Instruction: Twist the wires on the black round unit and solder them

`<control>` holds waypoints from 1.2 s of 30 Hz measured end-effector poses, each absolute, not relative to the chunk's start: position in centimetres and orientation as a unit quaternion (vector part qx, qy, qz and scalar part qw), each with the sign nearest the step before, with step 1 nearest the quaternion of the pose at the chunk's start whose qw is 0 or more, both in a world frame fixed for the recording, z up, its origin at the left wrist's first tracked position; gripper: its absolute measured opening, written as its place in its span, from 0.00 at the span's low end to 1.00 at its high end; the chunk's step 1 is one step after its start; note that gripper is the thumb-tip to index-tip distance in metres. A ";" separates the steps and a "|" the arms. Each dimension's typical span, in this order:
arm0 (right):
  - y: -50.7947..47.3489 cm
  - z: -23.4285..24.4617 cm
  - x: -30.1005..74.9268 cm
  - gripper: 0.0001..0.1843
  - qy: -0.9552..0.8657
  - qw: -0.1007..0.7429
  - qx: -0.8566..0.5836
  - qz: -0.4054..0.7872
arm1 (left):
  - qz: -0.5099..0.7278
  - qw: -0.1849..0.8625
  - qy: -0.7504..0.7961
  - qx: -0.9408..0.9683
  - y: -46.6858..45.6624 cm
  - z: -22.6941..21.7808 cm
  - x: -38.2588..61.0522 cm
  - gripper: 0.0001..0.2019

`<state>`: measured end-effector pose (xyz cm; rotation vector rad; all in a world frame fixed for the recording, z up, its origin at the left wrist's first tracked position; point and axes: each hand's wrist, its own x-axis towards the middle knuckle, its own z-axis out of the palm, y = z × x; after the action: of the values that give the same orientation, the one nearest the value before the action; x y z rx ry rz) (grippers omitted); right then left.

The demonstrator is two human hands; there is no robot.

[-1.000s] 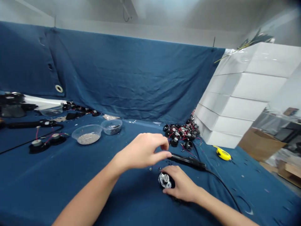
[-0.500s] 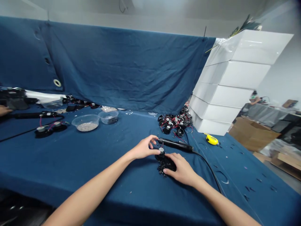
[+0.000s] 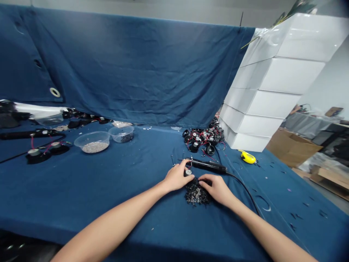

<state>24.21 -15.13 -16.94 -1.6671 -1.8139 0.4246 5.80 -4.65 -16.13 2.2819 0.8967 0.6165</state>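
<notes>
My left hand curls around a small black cylindrical part with a silver top, which sits between thumb and fingers. My right hand rests its fingertips on a heap of small black and silvery scraps just in front of that part. A black soldering iron lies beyond both hands, its tip pointing left, and its black cord curves away to the right.
A pile of black wired components lies beyond the iron, against a stack of white boxes. A yellow tape measure lies to the right. Clear plastic bowls of granules and more wired parts stand to the left on the blue cloth.
My hands have moved closer together. The black lump seen under them earlier now shows as a low, loose heap of scraps, and the small silver-topped part is at my left fingers.
</notes>
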 end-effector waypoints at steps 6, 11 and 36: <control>-13.9 -16.4 24.6 0.13 -0.678 0.315 -0.642 0.172 | 0.200 0.310 0.325 0.871 -3.6 -15.7 4.3 0.20; -13.3 -16.4 24.5 0.13 -0.679 0.292 -0.655 0.158 | 0.139 0.317 0.261 0.901 -2.5 -14.1 2.8 0.13; -13.1 -17.9 24.5 0.11 -0.687 0.371 -0.620 0.069 | 0.114 0.253 0.238 0.931 -2.4 -14.2 2.2 0.28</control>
<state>24.49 -13.12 -17.93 -1.5912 -1.7629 0.1762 2.18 -2.41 -14.23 2.5306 0.6457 0.3100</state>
